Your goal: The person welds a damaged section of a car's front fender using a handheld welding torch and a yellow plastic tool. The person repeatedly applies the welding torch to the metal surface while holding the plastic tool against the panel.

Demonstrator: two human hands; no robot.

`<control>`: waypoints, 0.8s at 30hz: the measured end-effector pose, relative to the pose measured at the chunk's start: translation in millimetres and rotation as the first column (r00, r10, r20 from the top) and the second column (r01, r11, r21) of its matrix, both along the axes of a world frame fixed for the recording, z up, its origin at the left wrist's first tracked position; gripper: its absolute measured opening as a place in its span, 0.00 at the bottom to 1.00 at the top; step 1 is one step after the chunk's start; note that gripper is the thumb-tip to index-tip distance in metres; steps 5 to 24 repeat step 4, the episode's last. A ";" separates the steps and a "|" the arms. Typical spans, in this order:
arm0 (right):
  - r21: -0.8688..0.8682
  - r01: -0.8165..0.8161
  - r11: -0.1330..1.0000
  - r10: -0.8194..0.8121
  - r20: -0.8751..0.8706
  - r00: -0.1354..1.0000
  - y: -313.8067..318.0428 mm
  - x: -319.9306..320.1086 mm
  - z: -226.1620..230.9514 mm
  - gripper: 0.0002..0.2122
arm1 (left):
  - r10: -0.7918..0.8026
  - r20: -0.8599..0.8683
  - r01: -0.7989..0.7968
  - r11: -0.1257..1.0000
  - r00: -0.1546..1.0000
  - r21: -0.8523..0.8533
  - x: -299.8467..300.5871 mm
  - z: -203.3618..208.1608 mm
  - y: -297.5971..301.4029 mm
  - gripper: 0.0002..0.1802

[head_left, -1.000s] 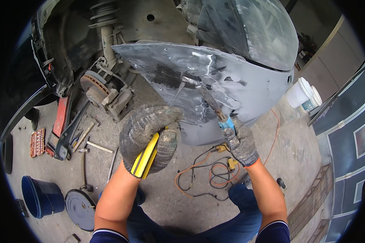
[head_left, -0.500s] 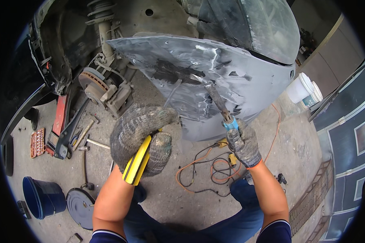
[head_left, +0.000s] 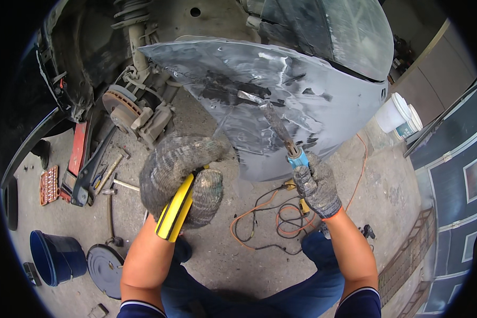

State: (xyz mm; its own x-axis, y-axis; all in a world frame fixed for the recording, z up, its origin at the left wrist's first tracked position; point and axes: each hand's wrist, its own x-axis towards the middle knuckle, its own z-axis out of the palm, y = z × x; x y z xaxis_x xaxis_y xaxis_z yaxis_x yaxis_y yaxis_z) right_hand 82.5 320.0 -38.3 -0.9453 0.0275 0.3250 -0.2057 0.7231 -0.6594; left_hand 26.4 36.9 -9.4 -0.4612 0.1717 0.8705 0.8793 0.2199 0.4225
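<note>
My right hand (head_left: 317,186), in a knitted grey work glove, grips a tool with a blue collar (head_left: 298,158), a dark metal barrel and a bright flat tip (head_left: 250,97), much like a heavy soldering iron. The tip lies over a blackened patch of a grey, patchily sanded car body panel (head_left: 350,95); I cannot tell whether it touches. Gloved too, my left hand (head_left: 183,177) is closed around a yellow-and-black handle (head_left: 175,212). A thin grey rod (head_left: 221,127) shows faintly beyond those fingers, toward the panel's lower edge.
Left of the panel are a rusty brake disc (head_left: 121,108) and a red jack (head_left: 77,148). Hammers (head_left: 110,217), a blue bucket (head_left: 55,259) and a round dark lid (head_left: 105,271) lie on the left. Black and orange cables (head_left: 265,246) coil before me; white buckets (head_left: 395,114) stand right.
The bright tip in my right hand has moved left across the dark patch. My left hand has shifted slightly left, still holding the yellow-and-black handle. The view has shifted a little.
</note>
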 end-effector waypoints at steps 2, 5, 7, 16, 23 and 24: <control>0.005 -0.016 1.000 0.016 -0.017 1.000 1.4 -2.1 -2.1 0.18 | 0.006 0.025 -0.006 1.000 1.000 0.020 0.8 1.2 0.6 0.15; -0.095 0.020 0.995 -0.011 0.097 0.995 3.2 -1.7 -4.2 0.18 | 0.001 0.070 -0.003 0.999 0.998 0.036 -0.4 -0.2 0.0 0.17; -0.095 0.020 0.995 -0.011 0.097 0.995 3.2 -1.7 -4.2 0.18 | 0.001 0.070 -0.003 0.999 0.998 0.036 -0.4 -0.2 0.0 0.17; -0.095 0.020 0.995 -0.011 0.097 0.995 3.2 -1.7 -4.2 0.18 | 0.001 0.070 -0.003 0.999 0.998 0.036 -0.4 -0.2 0.0 0.17; -0.095 0.020 0.995 -0.011 0.097 0.995 3.2 -1.7 -4.2 0.18 | 0.001 0.070 -0.003 0.999 0.998 0.036 -0.4 -0.2 0.0 0.17; -0.095 0.020 0.995 -0.011 0.097 0.995 3.2 -1.7 -4.2 0.18 | 0.001 0.070 -0.003 0.999 0.998 0.036 -0.4 -0.2 0.0 0.17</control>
